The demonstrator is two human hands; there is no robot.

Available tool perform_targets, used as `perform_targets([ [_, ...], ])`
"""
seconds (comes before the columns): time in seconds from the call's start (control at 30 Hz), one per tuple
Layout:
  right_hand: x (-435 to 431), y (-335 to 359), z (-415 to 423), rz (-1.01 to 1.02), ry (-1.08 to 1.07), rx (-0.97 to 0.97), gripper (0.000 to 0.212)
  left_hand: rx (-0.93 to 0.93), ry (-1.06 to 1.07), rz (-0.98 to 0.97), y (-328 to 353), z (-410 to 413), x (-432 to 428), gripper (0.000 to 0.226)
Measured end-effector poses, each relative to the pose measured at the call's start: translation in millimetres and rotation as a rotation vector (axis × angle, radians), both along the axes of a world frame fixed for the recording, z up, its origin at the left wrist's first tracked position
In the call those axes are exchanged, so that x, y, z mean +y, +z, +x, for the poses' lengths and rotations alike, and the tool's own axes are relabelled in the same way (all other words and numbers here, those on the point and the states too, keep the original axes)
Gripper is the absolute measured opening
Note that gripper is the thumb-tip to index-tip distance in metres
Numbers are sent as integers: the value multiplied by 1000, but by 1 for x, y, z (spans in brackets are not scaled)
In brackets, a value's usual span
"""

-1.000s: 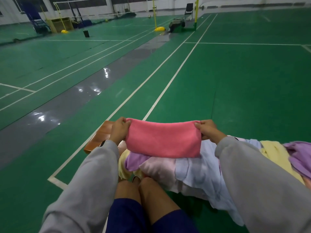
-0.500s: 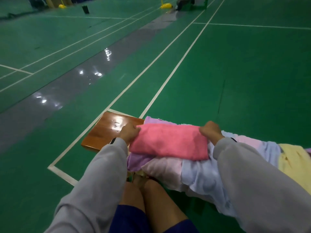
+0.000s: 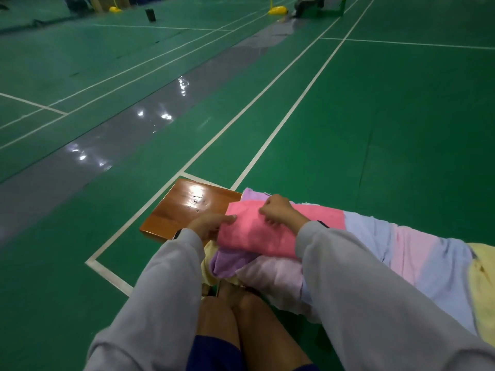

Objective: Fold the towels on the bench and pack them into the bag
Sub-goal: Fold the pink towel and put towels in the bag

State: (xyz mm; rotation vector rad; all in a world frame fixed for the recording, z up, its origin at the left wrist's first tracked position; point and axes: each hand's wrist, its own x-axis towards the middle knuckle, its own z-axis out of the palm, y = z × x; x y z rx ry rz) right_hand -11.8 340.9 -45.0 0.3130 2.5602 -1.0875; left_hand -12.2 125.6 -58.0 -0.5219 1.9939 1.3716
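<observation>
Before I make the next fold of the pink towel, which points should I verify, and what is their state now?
1. The pink towel lies flat on the towel pile: ok.
2. The left hand grips its left edge: ok.
3. The right hand pinches its upper middle: ok.
4. Towel edges aligned: cannot tell, the right sleeve hides the near right corner.
5. Free bench surface at the left: ok.
6. The bag in reach: cannot tell, not in view.

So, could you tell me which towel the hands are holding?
The folded coral-pink towel, gripped by left hand and right hand; the pastel towels lie under or beside it.
</observation>
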Motion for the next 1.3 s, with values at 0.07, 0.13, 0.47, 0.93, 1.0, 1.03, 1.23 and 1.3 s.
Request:
perform_targets([
  [0.07, -16, -2, 0, -24, 57, -20, 17, -15, 24, 27, -1, -1, 4, 60],
  [0.13, -25, -5, 1, -25, 76, -32, 16, -25, 1, 20, 1, -3, 9, 58],
  [0.47, -11, 6, 13, -176, 23, -124, 23, 307, 40, -214, 15, -7, 35, 55],
  [0.93, 89, 21, 53, -900, -424, -332, 83, 444, -100, 2, 70, 22, 171, 11],
  [1.0, 111, 14, 58, -919, -470, -324, 90, 458, -157, 0, 71, 27, 192, 6],
  [1.03, 120, 13, 61, -917, -482, -317, 90, 466, -183, -17, 69, 30, 202, 6],
  [1.23, 157, 14, 80, -864, -544, -283, 73, 491, -312, -115, 45, 46, 243, 9],
  [1.3, 165, 15, 84, -833, -499, -302, 71, 509, -344, -124, 37, 52, 254, 13],
])
